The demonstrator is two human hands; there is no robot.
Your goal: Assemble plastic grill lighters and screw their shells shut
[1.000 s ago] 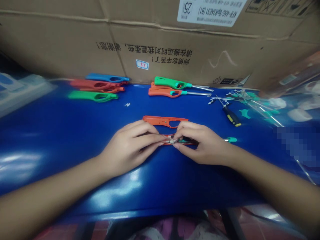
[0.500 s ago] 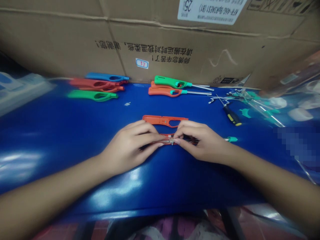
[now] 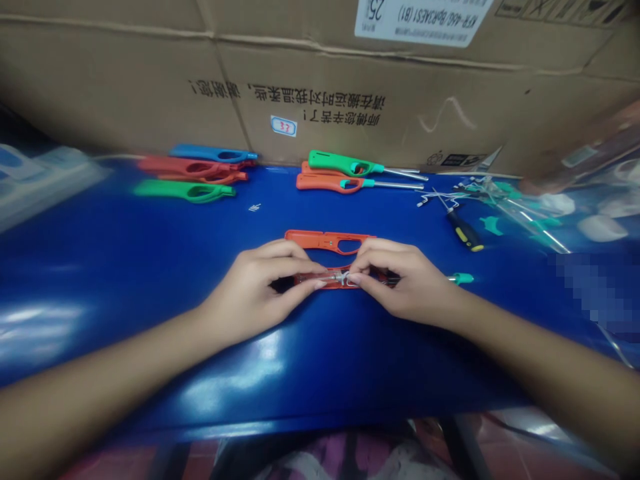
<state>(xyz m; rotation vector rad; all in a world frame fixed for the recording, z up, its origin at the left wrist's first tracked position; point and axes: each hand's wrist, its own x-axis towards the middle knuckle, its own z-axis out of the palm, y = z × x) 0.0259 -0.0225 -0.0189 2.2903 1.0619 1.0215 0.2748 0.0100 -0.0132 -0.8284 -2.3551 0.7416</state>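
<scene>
My left hand (image 3: 265, 279) is closed around the left end of an orange lighter shell half (image 3: 334, 287), thumb in front and fingers behind. A clear fuel tank (image 3: 330, 277) lies inside this half. My right hand (image 3: 407, 281) pinches a thin white wire (image 3: 349, 279) at the tank's right end; its fingers partly cover the shell's dark inner parts. Beyond the right hand a teal tip piece (image 3: 463, 278) sticks out. Just behind both hands lies the matching orange shell half (image 3: 306, 240), its hollow side up and its right end hidden by my right hand.
Lighter handles in blue (image 3: 213, 153), red (image 3: 170, 165) and green (image 3: 185, 191) lie back left. Green (image 3: 335, 161) and orange lighters (image 3: 325, 183) with metal tubes lie at the back. A screwdriver (image 3: 464, 230) and loose wires (image 3: 450, 195) are at right; a cardboard box (image 3: 150, 80) stands behind.
My left thumb and fingers have shifted slightly left, showing more of the clear tank. The white wire shows more plainly at my right fingertips. The shell halves stay put.
</scene>
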